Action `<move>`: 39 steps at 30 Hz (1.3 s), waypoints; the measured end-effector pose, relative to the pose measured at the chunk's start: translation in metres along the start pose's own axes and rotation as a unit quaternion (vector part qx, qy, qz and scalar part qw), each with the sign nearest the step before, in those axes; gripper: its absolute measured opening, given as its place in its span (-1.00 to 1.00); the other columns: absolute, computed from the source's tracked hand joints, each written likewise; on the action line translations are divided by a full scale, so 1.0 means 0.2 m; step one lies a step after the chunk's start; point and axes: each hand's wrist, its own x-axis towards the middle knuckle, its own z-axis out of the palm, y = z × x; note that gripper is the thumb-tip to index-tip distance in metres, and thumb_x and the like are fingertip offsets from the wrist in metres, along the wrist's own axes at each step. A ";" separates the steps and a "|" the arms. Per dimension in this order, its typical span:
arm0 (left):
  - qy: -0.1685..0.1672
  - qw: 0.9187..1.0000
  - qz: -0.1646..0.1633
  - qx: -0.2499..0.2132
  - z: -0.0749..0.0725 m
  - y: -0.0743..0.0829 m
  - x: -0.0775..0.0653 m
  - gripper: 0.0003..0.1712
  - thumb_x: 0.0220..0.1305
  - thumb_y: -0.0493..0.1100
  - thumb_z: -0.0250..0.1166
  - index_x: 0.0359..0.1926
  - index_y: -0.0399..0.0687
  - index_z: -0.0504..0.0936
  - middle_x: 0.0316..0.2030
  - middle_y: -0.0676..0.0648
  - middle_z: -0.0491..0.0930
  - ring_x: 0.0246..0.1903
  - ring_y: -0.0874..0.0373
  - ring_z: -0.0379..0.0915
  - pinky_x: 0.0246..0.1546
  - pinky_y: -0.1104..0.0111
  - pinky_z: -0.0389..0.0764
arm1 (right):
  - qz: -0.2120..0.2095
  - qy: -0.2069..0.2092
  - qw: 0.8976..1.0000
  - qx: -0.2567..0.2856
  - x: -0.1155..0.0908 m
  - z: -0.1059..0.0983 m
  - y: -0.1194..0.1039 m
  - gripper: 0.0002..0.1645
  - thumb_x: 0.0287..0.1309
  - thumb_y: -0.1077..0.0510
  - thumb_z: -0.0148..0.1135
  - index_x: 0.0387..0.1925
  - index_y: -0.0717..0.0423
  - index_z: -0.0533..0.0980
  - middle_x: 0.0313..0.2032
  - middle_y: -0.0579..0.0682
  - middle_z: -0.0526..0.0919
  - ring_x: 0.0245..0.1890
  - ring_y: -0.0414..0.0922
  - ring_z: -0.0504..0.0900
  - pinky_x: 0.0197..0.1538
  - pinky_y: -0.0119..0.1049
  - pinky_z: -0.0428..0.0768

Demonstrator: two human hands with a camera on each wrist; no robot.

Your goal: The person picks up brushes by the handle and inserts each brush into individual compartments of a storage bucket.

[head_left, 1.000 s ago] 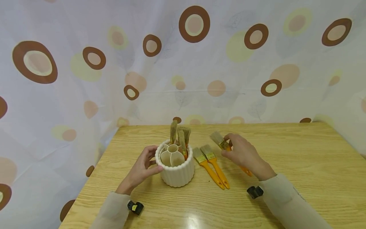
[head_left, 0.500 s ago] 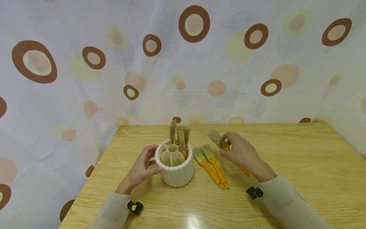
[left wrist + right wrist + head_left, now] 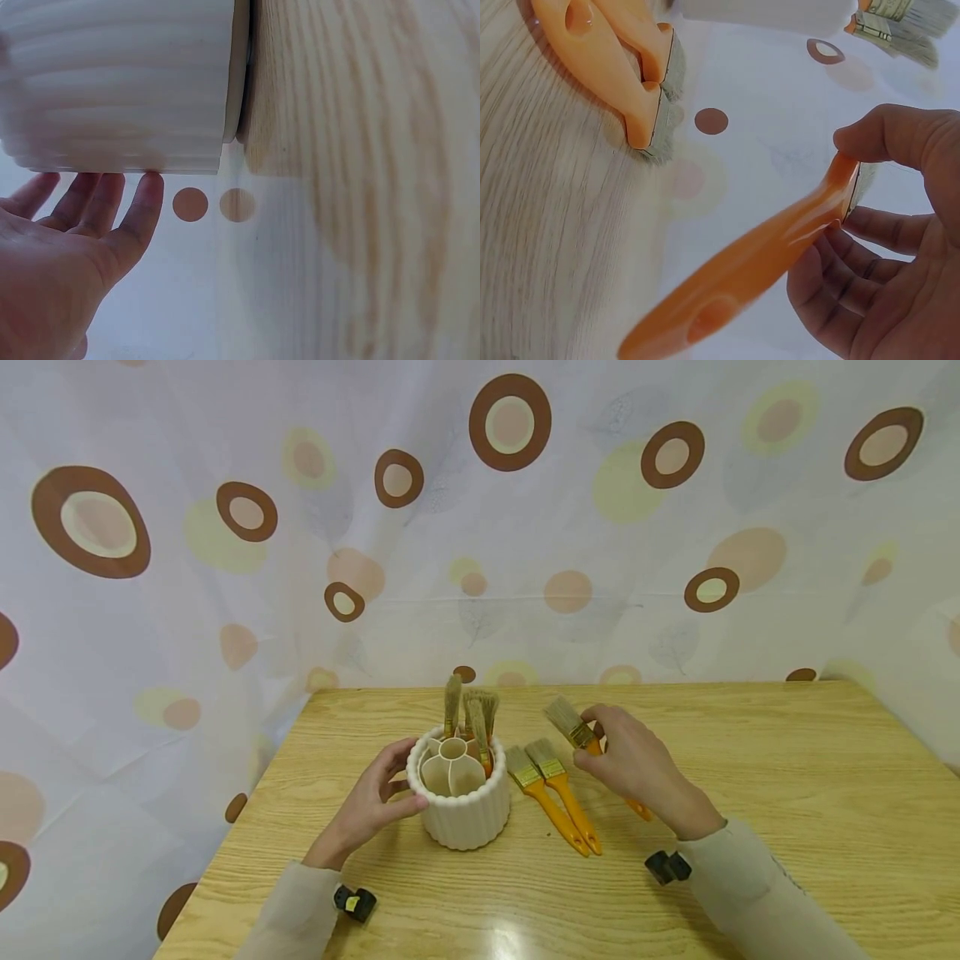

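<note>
A white ribbed round holder [image 3: 465, 822] with petal-shaped compartments stands on the table. Several paintbrushes [image 3: 453, 706] are in its rear and right compartments, bristles up. My left hand [image 3: 373, 797] is at the holder's left side, thumb by the front rim; its fingertips touch the ribbed wall in the left wrist view. My right hand [image 3: 637, 764] pinches an orange-handled paintbrush [image 3: 742, 262] near its metal band, bristles pointing away to the left and handle slanting down under the palm. Between holder and right hand lie two more orange-handled paintbrushes [image 3: 558, 814], side by side.
The wooden table [image 3: 810, 827] extends to both sides and backs onto a patterned curtain [image 3: 570, 527] with brown circles. A black camera mount sits on each sleeve [image 3: 757, 893] at the wrist.
My right hand has shifted slightly left and away from me with its paintbrush. The left hand, the holder and the two lying brushes stay in place.
</note>
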 end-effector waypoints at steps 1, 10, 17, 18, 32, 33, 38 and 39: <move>0.000 1.000 0.000 0.000 0.00 0.00 0.00 -0.17 0.17 -0.24 0.35 0.40 -0.14 0.16 0.30 -0.19 0.27 0.26 -0.14 0.19 0.11 -0.11 0.32 | 0.000 0.001 1.000 0.000 0.00 0.00 0.00 -0.40 0.10 0.02 0.27 0.15 0.16 0.41 -0.19 0.06 0.51 -0.38 -0.07 0.45 -0.40 -0.21 0.42; 0.006 1.000 0.006 -0.002 0.00 -0.01 0.00 -0.22 0.17 -0.32 0.34 0.37 -0.17 0.19 0.28 -0.20 0.29 0.24 -0.15 0.21 0.09 -0.11 0.33 | -0.007 0.011 1.000 -0.001 -0.01 0.00 -0.02 -0.40 0.10 0.00 0.26 0.15 0.16 0.41 -0.21 0.05 0.50 -0.40 -0.07 0.44 -0.43 -0.23 0.40; 0.005 1.000 0.005 -0.007 0.00 0.00 0.00 -0.23 0.17 -0.32 0.34 0.35 -0.19 0.19 0.27 -0.21 0.28 0.24 -0.16 0.20 0.11 -0.12 0.31 | -0.011 0.014 1.000 0.000 -0.01 -0.01 -0.03 -0.42 0.10 0.01 0.26 0.13 0.15 0.41 -0.22 0.04 0.49 -0.43 -0.09 0.43 -0.44 -0.24 0.39; 0.005 1.000 0.005 -0.007 0.00 0.00 0.00 -0.23 0.16 -0.32 0.34 0.34 -0.19 0.19 0.28 -0.22 0.28 0.25 -0.16 0.20 0.11 -0.12 0.31 | -0.011 0.014 1.000 0.002 -0.01 -0.01 -0.03 -0.42 0.10 0.01 0.26 0.13 0.15 0.41 -0.22 0.04 0.49 -0.43 -0.09 0.42 -0.44 -0.24 0.39; 0.002 1.000 0.002 -0.021 0.01 0.00 -0.01 -0.24 0.16 -0.30 0.35 0.31 -0.22 0.16 0.26 -0.24 0.29 0.27 -0.16 0.18 0.14 -0.16 0.26 | -0.029 0.031 0.999 0.014 -0.02 -0.01 -0.06 -0.43 0.09 0.03 0.29 0.12 0.16 0.42 -0.22 0.04 0.50 -0.40 -0.10 0.47 -0.42 -0.25 0.44; 0.003 1.000 0.001 -0.021 0.01 0.00 -0.01 -0.24 0.16 -0.30 0.35 0.30 -0.22 0.16 0.26 -0.24 0.30 0.27 -0.16 0.19 0.15 -0.15 0.26 | -0.031 0.033 0.999 0.015 -0.02 -0.01 -0.06 -0.43 0.09 0.03 0.29 0.12 0.16 0.42 -0.23 0.04 0.50 -0.41 -0.10 0.47 -0.42 -0.25 0.44; 0.005 1.000 -0.001 -0.022 0.01 0.00 -0.01 -0.24 0.15 -0.29 0.36 0.29 -0.22 0.16 0.25 -0.23 0.31 0.26 -0.15 0.19 0.15 -0.15 0.26 | -0.039 0.038 0.998 0.019 -0.03 -0.01 -0.07 -0.45 0.09 0.04 0.29 0.10 0.15 0.43 -0.23 0.03 0.49 -0.41 -0.11 0.46 -0.41 -0.25 0.44; 0.005 1.000 -0.001 -0.022 0.01 0.00 -0.01 -0.25 0.15 -0.29 0.36 0.29 -0.22 0.16 0.24 -0.23 0.31 0.26 -0.15 0.19 0.14 -0.15 0.26 | -0.040 0.039 0.998 0.021 -0.03 -0.01 -0.08 -0.45 0.09 0.04 0.29 0.10 0.15 0.43 -0.24 0.03 0.49 -0.41 -0.11 0.46 -0.40 -0.25 0.45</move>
